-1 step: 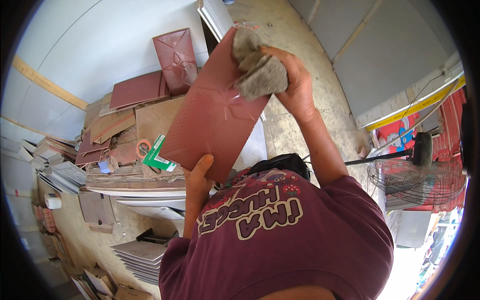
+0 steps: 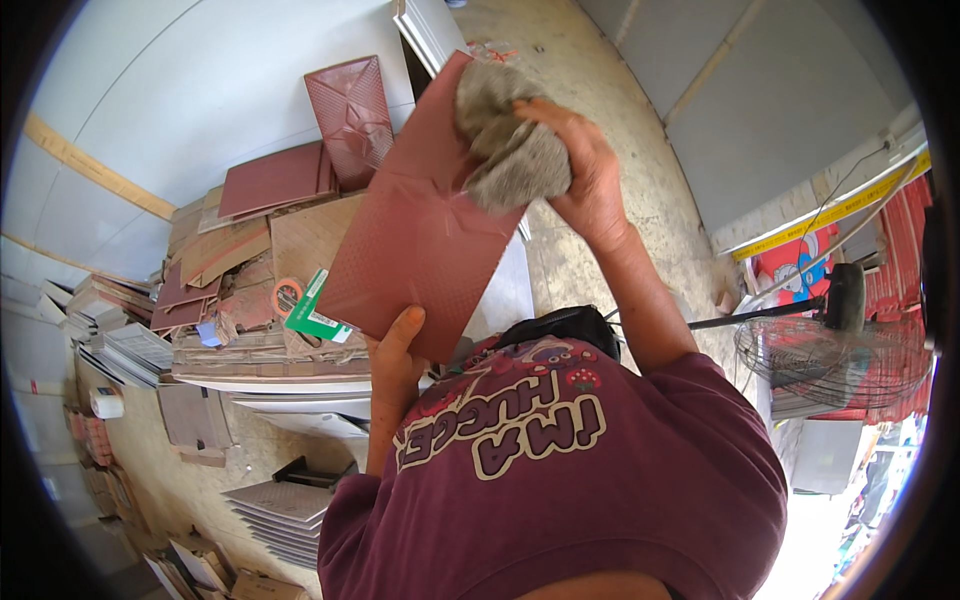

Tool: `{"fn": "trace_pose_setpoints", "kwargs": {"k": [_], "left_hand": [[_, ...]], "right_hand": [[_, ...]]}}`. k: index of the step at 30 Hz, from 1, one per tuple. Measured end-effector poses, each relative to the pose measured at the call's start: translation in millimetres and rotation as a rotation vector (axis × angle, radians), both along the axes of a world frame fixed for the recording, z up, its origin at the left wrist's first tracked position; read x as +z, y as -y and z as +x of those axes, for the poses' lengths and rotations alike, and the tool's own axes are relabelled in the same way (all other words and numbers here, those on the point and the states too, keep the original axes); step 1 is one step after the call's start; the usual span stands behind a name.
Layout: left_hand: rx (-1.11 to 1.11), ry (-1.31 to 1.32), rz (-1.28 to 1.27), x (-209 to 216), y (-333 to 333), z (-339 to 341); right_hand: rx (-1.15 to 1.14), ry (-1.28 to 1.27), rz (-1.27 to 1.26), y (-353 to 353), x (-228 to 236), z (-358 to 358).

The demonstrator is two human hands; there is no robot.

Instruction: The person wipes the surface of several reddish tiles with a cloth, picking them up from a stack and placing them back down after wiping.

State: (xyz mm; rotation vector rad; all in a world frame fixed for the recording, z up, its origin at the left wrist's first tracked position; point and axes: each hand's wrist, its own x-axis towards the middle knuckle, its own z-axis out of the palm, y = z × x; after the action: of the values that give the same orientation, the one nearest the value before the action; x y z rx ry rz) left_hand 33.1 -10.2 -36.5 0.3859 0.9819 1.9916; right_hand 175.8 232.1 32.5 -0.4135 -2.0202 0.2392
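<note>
head view: my left hand [image 2: 392, 352] closes its grip on the red tile's [image 2: 415, 235] lower edge, tilting it up so its face is reachable. right hand [image 2: 585, 180] clenches a grey rag [image 2: 510, 140] pressed on the top corner. tile pile [image 2: 250, 250] sits behind, fan [image 2: 830, 350] at right.

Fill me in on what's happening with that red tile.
A person in a maroon shirt holds a reddish-brown textured tile tilted in front of them. The left hand grips its lower edge, thumb on the face. The right hand presses a grey wadded cloth against the tile's upper end. Beyond the tile, more red tiles and cardboard lie heaped on stacked boards. A standing fan is at the right.
</note>
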Motion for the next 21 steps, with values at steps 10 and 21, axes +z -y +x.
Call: {"fn": "trace_pose_setpoints", "kwargs": {"k": [10,21], "left_hand": [[0.074,-0.073,0.020,-6.9,-3.4,-7.5],[0.009,-0.013,-0.064,-9.8,1.6,1.3]], "right_hand": [[0.511,0.239,-0.146,82.6,-11.2,-1.4],[-0.183,0.101,-0.104,26.6,33.4,-18.0]]}}
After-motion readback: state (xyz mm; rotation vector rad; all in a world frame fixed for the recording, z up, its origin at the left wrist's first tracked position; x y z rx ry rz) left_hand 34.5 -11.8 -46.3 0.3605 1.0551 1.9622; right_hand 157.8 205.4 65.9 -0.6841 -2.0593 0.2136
